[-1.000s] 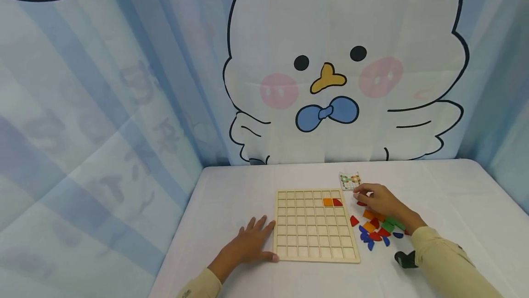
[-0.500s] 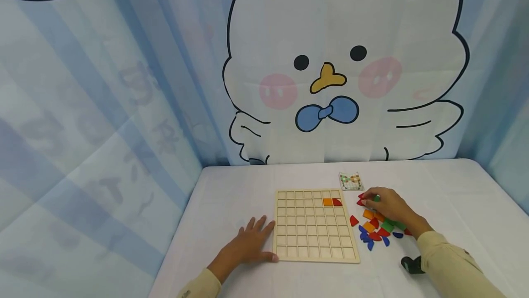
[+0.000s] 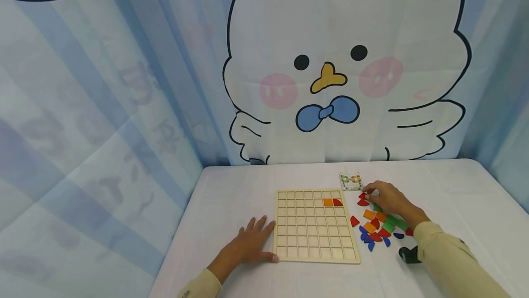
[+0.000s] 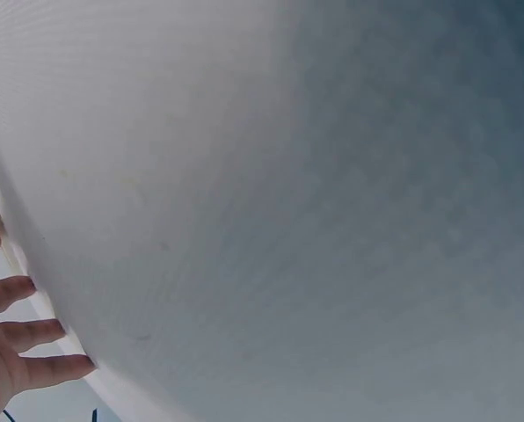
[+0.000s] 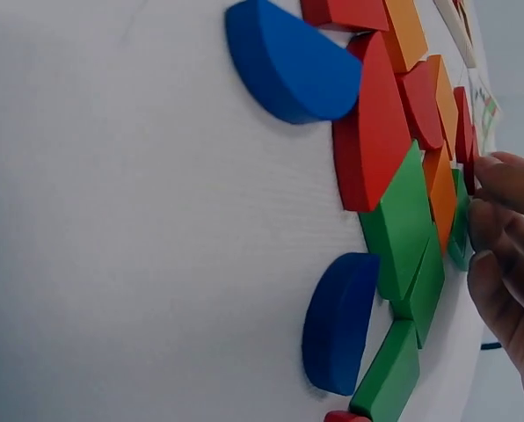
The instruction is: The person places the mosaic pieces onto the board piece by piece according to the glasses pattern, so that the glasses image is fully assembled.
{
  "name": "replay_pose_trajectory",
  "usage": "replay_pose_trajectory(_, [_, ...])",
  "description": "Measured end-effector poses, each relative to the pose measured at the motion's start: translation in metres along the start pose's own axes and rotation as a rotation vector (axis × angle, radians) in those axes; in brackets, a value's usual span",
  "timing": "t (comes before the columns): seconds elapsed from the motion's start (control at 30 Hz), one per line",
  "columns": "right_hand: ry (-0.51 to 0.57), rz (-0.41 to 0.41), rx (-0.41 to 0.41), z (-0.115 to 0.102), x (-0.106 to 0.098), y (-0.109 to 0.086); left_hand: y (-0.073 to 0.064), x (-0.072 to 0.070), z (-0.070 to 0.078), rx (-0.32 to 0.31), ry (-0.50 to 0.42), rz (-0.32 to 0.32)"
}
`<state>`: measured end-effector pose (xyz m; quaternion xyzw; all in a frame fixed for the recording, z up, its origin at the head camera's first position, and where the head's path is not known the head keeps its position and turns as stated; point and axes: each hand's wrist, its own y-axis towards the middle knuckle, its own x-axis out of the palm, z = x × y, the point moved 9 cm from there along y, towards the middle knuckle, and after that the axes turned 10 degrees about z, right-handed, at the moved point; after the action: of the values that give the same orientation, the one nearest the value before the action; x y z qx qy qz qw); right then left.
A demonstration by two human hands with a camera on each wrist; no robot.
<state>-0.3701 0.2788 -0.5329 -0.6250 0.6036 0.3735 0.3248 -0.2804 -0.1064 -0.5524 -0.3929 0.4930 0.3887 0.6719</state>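
The left hand (image 3: 252, 243) lies with fingers spread on the table along the left edge of a wooden grid board (image 3: 303, 231), thumb at its lower left corner. In the left wrist view, the spread fingers (image 4: 33, 334) show beside the board's edge. An orange square (image 3: 328, 202) and a red quarter-circle piece (image 3: 337, 202) sit in neighbouring cells near the board's upper right. To the right of the board, the right hand (image 3: 388, 197) pinches another red piece (image 3: 362, 195) at its edge with thumb and index finger. A further red piece (image 3: 363, 203) lies just below it.
Loose wooden pieces lie right of the board: green blocks (image 3: 388, 227), orange squares (image 3: 369, 214) and several blue half-round pieces (image 5: 341, 325). A small printed pattern card (image 3: 351, 182) lies behind them. A dark object (image 3: 408, 255) shows by the right sleeve (image 3: 454, 256).
The right hand has shifted right, away from the card's corner, uncovering two red pieces; it has since moved slightly farther back. The left hand and board have stayed put.
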Motion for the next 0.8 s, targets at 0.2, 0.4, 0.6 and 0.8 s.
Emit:
replay_pose_trajectory(0.2, [-0.011,-0.052,0.002,0.0002,0.0025,0.0046,0.0000,0.0017,-0.0010,-0.002,0.007,-0.008])
replay_pose_trajectory(0.4, [0.000,-0.067,-0.018,0.0000,0.0026,0.0087,0.0016,0.0022,-0.0027,-0.003,0.011,-0.004])
replay_pose_trajectory(0.6, [0.024,-0.072,-0.039,-0.0002,0.0018,0.0080,0.0010,-0.0002,-0.0010,-0.005,0.016,-0.004])
replay_pose_trajectory(0.8, [0.029,-0.101,-0.030,0.0002,0.0032,0.0070,0.0007,-0.0016,0.0002,-0.014,0.019,-0.009])
